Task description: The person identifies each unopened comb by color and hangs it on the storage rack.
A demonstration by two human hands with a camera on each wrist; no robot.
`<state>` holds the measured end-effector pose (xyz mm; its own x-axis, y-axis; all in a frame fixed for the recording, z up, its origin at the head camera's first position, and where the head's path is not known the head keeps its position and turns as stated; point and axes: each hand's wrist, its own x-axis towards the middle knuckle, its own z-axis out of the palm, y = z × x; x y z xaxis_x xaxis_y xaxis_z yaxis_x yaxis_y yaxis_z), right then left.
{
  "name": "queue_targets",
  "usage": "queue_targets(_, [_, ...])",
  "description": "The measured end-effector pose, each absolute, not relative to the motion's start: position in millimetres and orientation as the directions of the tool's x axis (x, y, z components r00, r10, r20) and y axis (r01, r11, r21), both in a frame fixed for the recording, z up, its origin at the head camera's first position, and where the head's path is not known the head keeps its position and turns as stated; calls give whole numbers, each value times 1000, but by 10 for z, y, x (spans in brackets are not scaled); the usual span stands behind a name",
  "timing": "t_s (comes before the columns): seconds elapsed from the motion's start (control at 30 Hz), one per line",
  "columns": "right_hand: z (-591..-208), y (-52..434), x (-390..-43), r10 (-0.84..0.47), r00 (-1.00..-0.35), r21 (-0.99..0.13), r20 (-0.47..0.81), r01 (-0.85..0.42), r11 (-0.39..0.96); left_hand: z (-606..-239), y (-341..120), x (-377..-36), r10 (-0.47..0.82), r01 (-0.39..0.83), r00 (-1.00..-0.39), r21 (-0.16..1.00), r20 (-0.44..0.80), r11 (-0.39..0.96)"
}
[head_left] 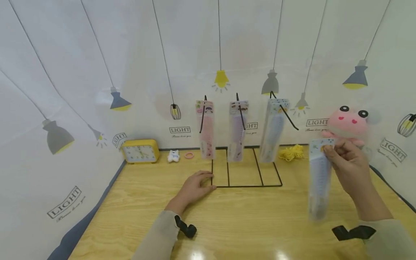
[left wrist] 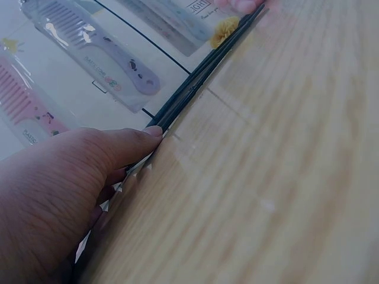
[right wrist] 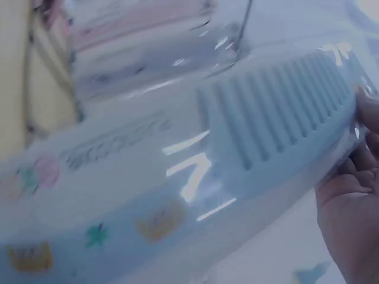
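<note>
My right hand (head_left: 347,162) pinches the top of a packaged blue comb (head_left: 320,178), which hangs in the air to the right of a black wire rack (head_left: 247,186). The right wrist view is filled by that blue comb (right wrist: 278,130) in its clear wrapper, with my fingers (right wrist: 349,195) at its edge. Three packaged combs hang on the rack's hooks: a pink comb (head_left: 206,130), a purple comb (head_left: 237,130) and a blue one (head_left: 274,130). My left hand (head_left: 195,187) rests flat on the table against the rack's base; its fingers (left wrist: 118,148) touch the black wire (left wrist: 195,83).
A wooden table (head_left: 234,224) carries a yellow alarm clock (head_left: 140,151), a small white toy (head_left: 173,156), a pink ring (head_left: 189,155) and yellow yarn (head_left: 291,152) along the back wall. A pink plush (head_left: 347,124) sits at the back right.
</note>
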<state>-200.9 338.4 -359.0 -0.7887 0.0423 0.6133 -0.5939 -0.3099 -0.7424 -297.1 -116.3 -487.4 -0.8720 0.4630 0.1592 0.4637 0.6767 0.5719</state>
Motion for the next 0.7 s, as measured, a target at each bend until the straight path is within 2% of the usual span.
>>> queue_targets(0.03, [-3493,3311,-2030,-1,-771,-732,637,-605,-313,-4873,-1168,-2974,461,463,-873,570,159,679])
queue_targets(0.13, [-3265,3158,-2081,-74,-731,-731,679,-662,-165,-4875,-1180,-2973,466,461,-872,570,150,681])
queue_targets(0.27, [-3101,3071,-2105,-118,-759,-767,641,-639,-54,-4893,-1191,-2953,466,453,-874,568,134,687])
queue_targets(0.4, [-3048,3059,-2144,-117,-809,-816,576,-578,-15,-4905,-1183,-2952,468,464,-871,563,150,684])
queue_targets(0.57, [-3059,3107,-2316,-136,-806,-816,576,-577,-33,-4832,-1160,-2974,461,471,-870,564,174,678])
queue_targets(0.7, [-3135,3145,-2387,-131,-802,-813,583,-575,-97,-4841,-1140,-2961,461,468,-871,577,171,669])
